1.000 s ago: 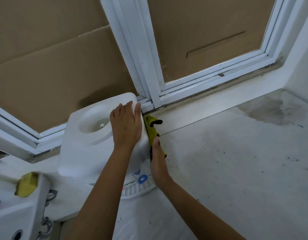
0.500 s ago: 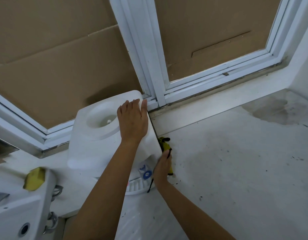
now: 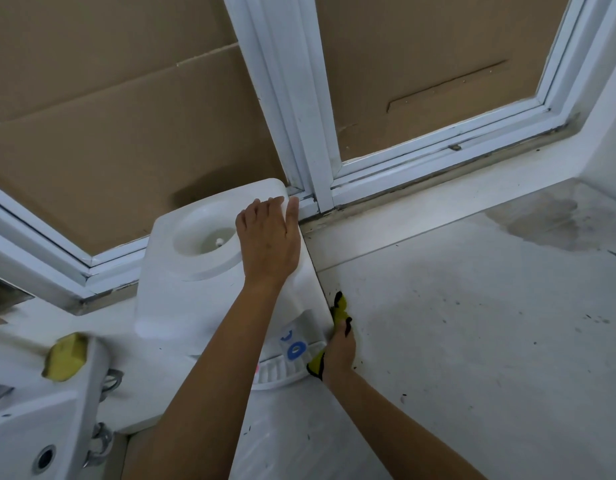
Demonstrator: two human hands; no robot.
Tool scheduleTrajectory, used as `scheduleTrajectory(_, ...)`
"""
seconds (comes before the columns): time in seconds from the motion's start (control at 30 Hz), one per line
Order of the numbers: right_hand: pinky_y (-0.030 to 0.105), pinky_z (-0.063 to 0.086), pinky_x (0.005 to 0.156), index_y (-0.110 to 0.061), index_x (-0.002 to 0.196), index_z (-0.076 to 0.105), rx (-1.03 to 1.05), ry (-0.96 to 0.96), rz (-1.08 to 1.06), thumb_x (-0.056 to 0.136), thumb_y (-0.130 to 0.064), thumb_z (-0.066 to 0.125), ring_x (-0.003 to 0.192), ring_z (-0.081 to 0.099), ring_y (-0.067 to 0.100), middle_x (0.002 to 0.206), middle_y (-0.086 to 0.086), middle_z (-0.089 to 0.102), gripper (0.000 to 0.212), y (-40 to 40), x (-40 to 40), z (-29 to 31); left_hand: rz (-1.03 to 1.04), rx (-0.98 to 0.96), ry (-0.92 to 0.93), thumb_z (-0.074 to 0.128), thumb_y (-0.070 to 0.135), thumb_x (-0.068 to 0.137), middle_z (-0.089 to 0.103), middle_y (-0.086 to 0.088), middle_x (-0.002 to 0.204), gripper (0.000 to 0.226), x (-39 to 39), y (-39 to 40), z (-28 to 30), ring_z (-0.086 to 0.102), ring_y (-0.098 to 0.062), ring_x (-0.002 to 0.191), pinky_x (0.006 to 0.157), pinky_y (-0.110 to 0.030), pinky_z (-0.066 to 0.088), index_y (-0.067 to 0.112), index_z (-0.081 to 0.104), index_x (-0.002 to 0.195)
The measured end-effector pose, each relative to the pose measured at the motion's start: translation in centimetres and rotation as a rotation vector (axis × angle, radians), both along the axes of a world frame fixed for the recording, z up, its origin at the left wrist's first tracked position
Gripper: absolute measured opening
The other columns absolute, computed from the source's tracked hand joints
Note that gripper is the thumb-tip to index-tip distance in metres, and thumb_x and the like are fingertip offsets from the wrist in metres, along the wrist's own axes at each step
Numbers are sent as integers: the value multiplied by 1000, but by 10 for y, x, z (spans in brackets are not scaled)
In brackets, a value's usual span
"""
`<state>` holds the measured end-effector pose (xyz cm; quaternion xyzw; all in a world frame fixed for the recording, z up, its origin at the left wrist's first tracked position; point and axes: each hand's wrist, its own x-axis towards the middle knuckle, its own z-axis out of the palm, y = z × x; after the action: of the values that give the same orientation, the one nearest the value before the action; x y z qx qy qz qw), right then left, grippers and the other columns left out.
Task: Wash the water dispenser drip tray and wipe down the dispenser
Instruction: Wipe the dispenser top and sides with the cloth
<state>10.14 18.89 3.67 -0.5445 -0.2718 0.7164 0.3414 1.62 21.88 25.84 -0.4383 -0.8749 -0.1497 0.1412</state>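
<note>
Left hand: our left hand [image 3: 270,242] lies flat, fingers straight, on top of the white plastic water dispenser [image 3: 192,289].
Right hand: our right hand [image 3: 341,348] presses a yellow cleaning cloth with black trim [image 3: 339,308] against the dispenser's right side, low down; we cannot tell how the fingers curl.
Drip tray: the white slotted drip tray [image 3: 275,372] sits at the dispenser's front base, just beside our right wrist.
Dispenser: it stands on the white stained tabletop [image 3: 472,341] against the white window frame [image 3: 299,133].
Far left: a yellow sponge [image 3: 65,356] rests on the white sink [image 3: 22,427].

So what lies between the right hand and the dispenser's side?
A yellow cloth: in the head view, the right hand presses it against the white dispenser, low on its right side, beside the drip tray.
</note>
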Motion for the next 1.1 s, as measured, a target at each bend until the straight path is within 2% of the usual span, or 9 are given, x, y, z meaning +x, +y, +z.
scheduleTrajectory(0.1, 30, 51, 90, -35, 112, 62, 282, 38, -61, 100, -46, 40, 102, 63, 15, 108, -7, 68, 28, -16, -2, 18, -3, -8, 28, 1, 52, 91, 57, -7, 129, 72, -1, 0, -1, 47, -26, 122, 114, -42, 28, 16, 54, 125)
scheduleTrajectory(0.2, 27, 54, 81, -32, 98, 64, 306, 71, -57, 103, -38, 40, 92, 66, 20, 95, -4, 69, 25, -10, -2, 18, -2, -28, 34, 7, 50, 92, 55, -7, 132, 66, -1, 0, -3, 47, -26, 124, 115, -41, 26, 17, 52, 127)
scheduleTrajectory(0.27, 23, 49, 82, -29, 107, 63, 201, 37, 19, 104, -36, 37, 93, 62, 18, 104, 0, 66, 27, 0, 3, 15, -2, -30, 26, 12, 49, 92, 55, -7, 132, 61, -1, 0, -2, 46, -25, 124, 115, -40, 26, 17, 52, 127)
scheduleTrajectory(0.37, 34, 38, 102, -17, 140, 49, 51, -59, 149, 104, -41, 34, 120, 52, 26, 136, 10, 54, 46, 9, 12, -2, -6, -5, 10, 12, 49, 92, 56, -7, 131, 62, 0, 0, -1, 47, -26, 123, 115, -40, 26, 16, 53, 125)
scheduleTrajectory(0.53, 46, 30, 114, -17, 150, 35, -87, -106, 234, 104, -43, 34, 137, 38, 33, 152, 9, 39, 53, 7, 26, -15, -10, 15, -18, 12, 51, 92, 54, -8, 134, 63, 1, 0, -1, 47, -26, 125, 117, -42, 25, 16, 53, 126)
scheduleTrajectory(0.67, 40, 37, 112, -21, 142, 47, 79, -40, 176, 102, -41, 40, 128, 49, 23, 141, 3, 52, 45, -2, 28, -3, -8, 26, -36, 11, 52, 91, 53, -7, 135, 65, 2, 1, -1, 46, -26, 126, 117, -43, 23, 17, 52, 127)
scheduleTrajectory(0.8, 39, 47, 102, -33, 104, 63, 305, -21, 221, 101, -41, 42, 99, 61, 12, 106, -3, 67, 22, 17, 17, 24, -4, 32, -14, 4, 55, 90, 55, -7, 132, 72, 2, 0, -2, 46, -26, 124, 116, -42, 25, 17, 54, 125)
scheduleTrajectory(0.93, 42, 44, 104, -25, 129, 59, 263, -23, 419, 101, -50, 37, 109, 60, 19, 119, 0, 66, 44, 55, 3, 30, -5, 60, -19, -5, 58, 85, 56, -6, 131, 83, 1, 1, -1, 46, -25, 125, 115, -44, 26, 17, 54, 126)
scheduleTrajectory(1.1, 47, 44, 106, -20, 136, 56, 168, -126, 543, 100, -54, 32, 113, 59, 26, 128, 9, 63, 55, 67, -6, 5, -7, 61, -37, 7, 54, 91, 55, -6, 133, 69, -1, 2, -4, 46, -26, 126, 116, -44, 25, 18, 54, 126)
